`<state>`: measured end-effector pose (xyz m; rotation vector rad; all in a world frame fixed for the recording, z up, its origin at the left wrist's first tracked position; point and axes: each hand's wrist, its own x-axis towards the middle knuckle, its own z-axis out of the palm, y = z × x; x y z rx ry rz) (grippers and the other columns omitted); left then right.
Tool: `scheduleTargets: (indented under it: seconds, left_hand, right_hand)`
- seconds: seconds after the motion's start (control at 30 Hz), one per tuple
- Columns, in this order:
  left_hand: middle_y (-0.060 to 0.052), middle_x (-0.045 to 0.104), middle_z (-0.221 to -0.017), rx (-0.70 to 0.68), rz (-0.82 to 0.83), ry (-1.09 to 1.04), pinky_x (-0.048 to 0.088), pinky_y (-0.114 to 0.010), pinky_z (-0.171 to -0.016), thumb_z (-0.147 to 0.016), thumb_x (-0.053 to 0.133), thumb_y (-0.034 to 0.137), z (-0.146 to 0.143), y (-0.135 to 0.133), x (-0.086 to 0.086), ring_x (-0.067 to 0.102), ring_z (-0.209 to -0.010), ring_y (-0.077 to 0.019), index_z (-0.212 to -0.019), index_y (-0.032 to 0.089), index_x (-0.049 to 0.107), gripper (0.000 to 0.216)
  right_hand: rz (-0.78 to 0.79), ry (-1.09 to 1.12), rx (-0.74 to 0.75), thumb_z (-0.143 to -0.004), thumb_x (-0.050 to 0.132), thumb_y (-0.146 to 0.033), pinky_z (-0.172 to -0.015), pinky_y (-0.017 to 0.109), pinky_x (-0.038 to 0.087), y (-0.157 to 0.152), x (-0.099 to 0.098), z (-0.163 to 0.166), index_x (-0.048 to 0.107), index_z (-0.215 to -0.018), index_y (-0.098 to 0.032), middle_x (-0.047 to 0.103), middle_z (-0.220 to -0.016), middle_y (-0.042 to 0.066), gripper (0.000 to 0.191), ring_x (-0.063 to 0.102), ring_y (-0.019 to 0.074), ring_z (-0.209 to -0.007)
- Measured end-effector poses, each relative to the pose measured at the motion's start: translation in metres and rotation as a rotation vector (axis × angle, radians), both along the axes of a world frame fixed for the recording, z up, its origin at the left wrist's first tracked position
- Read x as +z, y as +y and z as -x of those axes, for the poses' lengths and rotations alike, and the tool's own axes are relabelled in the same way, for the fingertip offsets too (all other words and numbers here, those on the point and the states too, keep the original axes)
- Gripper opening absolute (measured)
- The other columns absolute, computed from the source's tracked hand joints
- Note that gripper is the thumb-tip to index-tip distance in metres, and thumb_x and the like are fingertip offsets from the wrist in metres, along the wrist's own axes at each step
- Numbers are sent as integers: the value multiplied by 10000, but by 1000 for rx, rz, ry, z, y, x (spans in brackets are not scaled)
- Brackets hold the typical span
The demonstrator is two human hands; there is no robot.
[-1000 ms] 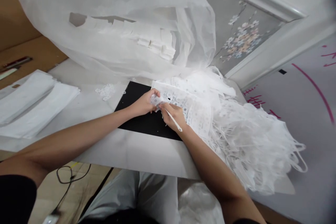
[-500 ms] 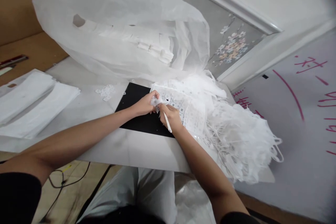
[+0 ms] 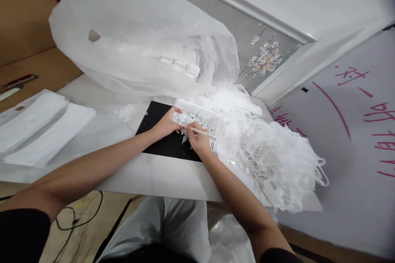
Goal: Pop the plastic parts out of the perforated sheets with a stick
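Find a pale table (image 3: 154, 172) beneath the left hand (image 3: 169, 122) and right hand (image 3: 200, 139), with a black mat (image 3: 166, 148) directly under both. See small white scraps (image 3: 124, 112) left of the left hand, with white stacks (image 3: 58, 131) farther out that way. Note a strappy white pile (image 3: 286, 156) right of the right hand, and a translucent bag (image 3: 129, 12) beyond both.

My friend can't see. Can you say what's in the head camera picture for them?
A person's left grip holds a patterned white piece over a black mat, while the right grip holds a thin white stick. A tangled white heap lies to the right, a big see-through bag behind, and flat white bundles at left.
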<state>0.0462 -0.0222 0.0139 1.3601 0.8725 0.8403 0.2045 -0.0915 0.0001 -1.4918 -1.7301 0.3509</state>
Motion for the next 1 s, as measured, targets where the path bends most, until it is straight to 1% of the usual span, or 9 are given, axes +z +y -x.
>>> scheduleTargets:
  seconds: [0.1,0.17,0.3,0.4,0.5,0.67,0.83,1.0]
  left_hand:
    - [60,516,-723,15,-4,29,441,-212,-475,-607,737,124,-2,0,-2,525,-534,-95,-1063,210,426,559]
    - [72,494,-682,12,-33,66,402,-203,-443,-612,711,120,-3,1,-5,486,-501,-90,-1067,211,417,550]
    - [87,474,-644,-45,-92,55,372,-196,-434,-610,636,79,-5,3,-9,462,-489,-88,-1072,217,401,537]
    - [87,477,-652,-99,-106,36,365,-189,-438,-609,603,64,-5,4,-11,456,-496,-83,-1075,220,397,533]
    - [85,489,-657,-134,-106,38,356,-187,-430,-621,589,70,-4,5,-12,449,-487,-80,-1079,223,393,521]
    - [97,474,-594,-150,-86,90,325,-181,-401,-622,557,66,-4,6,-10,439,-454,-88,-1078,232,394,513]
    - [107,464,-560,-163,-60,86,315,-176,-392,-592,554,52,-5,5,-4,429,-418,-84,-1058,233,403,522]
    - [104,481,-543,-181,-27,90,298,-165,-388,-583,550,47,-4,5,0,440,-408,-83,-1039,225,425,505]
  right_hand:
    - [-38,-73,13,-950,470,-369,-604,235,447,2,-2,1,643,-867,-220,671,-706,-10,243,591,131,-588]
    - [-88,-169,33,-959,452,-324,-609,230,438,4,-5,0,648,-887,-212,676,-726,6,237,600,134,-610]
    - [-187,-412,76,-949,436,-212,-611,236,402,7,-9,-1,654,-933,-202,650,-705,26,219,590,150,-654]
    - [-211,-515,107,-930,452,-161,-614,240,384,7,-10,-2,645,-935,-196,618,-672,20,197,565,153,-662]
    - [-220,-556,117,-934,450,-156,-609,240,373,7,-10,-2,631,-914,-192,593,-658,15,185,548,150,-661]
    - [-241,-588,96,-943,438,-170,-608,254,361,8,-11,-1,617,-887,-192,557,-639,14,189,523,159,-652]
    - [-209,-607,53,-943,438,-176,-620,250,368,6,-12,2,618,-897,-189,573,-665,23,186,522,162,-661]
    - [-192,-601,58,-939,437,-167,-651,233,385,6,-12,3,620,-926,-187,598,-686,20,185,552,153,-693]
